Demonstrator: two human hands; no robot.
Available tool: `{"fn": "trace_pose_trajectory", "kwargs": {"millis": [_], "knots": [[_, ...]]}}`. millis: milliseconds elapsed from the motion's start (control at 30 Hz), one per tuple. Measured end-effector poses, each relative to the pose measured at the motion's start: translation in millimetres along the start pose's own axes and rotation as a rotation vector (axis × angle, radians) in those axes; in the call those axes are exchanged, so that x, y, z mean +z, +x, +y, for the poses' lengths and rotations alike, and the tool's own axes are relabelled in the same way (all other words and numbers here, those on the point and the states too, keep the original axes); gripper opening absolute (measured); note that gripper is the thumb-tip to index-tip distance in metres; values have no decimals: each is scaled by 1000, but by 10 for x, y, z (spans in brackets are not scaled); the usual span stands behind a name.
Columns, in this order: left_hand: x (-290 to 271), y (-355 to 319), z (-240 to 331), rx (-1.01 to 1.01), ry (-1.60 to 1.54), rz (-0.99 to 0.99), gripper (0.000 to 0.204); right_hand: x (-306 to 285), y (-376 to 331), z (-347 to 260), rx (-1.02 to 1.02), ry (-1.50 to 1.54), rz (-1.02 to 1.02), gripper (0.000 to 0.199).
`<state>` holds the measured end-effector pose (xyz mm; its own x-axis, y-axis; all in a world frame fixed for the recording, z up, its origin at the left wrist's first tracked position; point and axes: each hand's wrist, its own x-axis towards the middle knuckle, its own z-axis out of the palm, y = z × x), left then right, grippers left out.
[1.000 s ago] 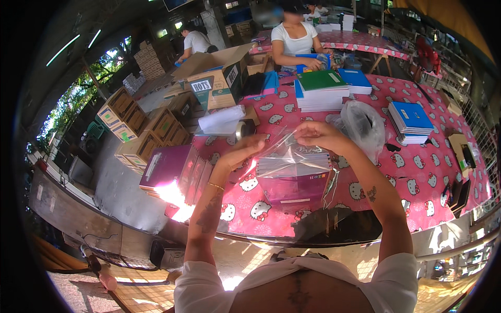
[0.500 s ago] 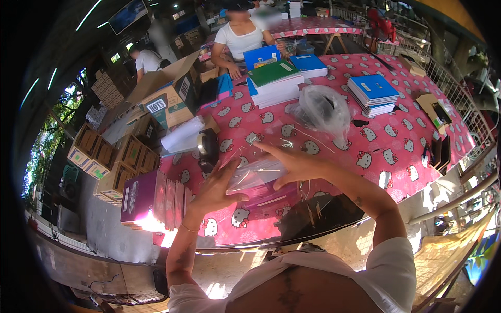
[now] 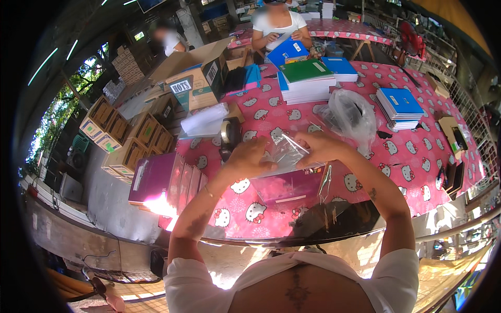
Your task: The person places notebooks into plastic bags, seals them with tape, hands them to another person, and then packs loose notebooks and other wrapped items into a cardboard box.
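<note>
On the near part of the table lies a purple notebook [image 3: 292, 189] in clear plastic. Loose, crinkled clear plastic [image 3: 288, 151] rises at its far edge, between my two hands. My left hand [image 3: 247, 158] is closed at the left side of this plastic, its thumb pointing inward. Opposite it, my right hand [image 3: 322, 148] pinches the plastic's right side with bent fingers. Beyond my left hand stands a black tape dispenser [image 3: 229, 136]. A stack of purple notebooks [image 3: 163, 180] sits at the table's left edge, glaring in sunlight.
A pink patterned cloth [image 3: 255, 211] covers the table. Crumpled plastic bags [image 3: 350, 117] lie beyond my right hand. Green and blue notebooks [image 3: 309, 78] and a blue stack [image 3: 400, 104] stand farther back. An open carton [image 3: 195, 83] is at left. A person [image 3: 282, 26] across the table handles blue notebooks.
My spread hands have closed in on the plastic at the notebook's far edge, and more purple cover shows. The view has shifted. The person opposite has raised both hands.
</note>
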<state>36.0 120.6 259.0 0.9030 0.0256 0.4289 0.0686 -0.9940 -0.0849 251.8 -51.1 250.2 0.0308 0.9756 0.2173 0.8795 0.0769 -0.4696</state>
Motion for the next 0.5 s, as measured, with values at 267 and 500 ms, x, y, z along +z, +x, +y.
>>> {"fn": "trace_pose_trajectory", "kwargs": {"millis": [267,500], "knots": [[637,469,-577,-287,-1471,-695,40,161,9,172,243,584,-106,41],[1495,-1028,-1815,-903,-360,150,21,320,42,107,235,566,-25,37]]}}
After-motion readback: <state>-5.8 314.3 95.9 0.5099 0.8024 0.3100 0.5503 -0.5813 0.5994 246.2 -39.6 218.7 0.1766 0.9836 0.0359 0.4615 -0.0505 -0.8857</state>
